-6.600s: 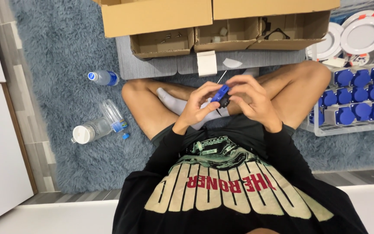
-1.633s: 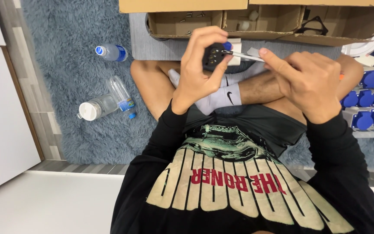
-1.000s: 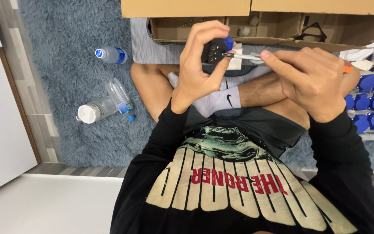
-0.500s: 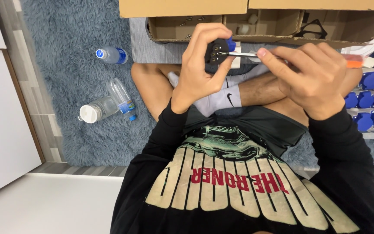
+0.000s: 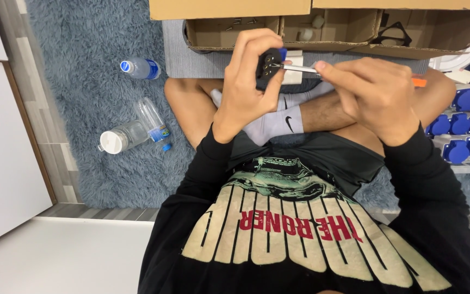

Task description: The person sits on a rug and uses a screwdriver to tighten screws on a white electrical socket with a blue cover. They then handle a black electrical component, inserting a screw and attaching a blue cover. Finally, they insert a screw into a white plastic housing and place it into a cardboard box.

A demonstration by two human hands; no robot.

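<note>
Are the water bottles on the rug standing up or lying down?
Lying down. All three bottles rest on their sides on the blue-grey rug, caps pointing sideways.

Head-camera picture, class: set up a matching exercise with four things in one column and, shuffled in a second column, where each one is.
Things:
1. small black part
2. screwdriver
3. plastic bottles
4. blue caps

Places:
A. in a rack at the picture's right edge
B. lying on the grey rug
C. gripped in the left hand
D. held by the right hand, tip at the black part

Pairs: 1-C, 2-D, 3-B, 4-A
</note>
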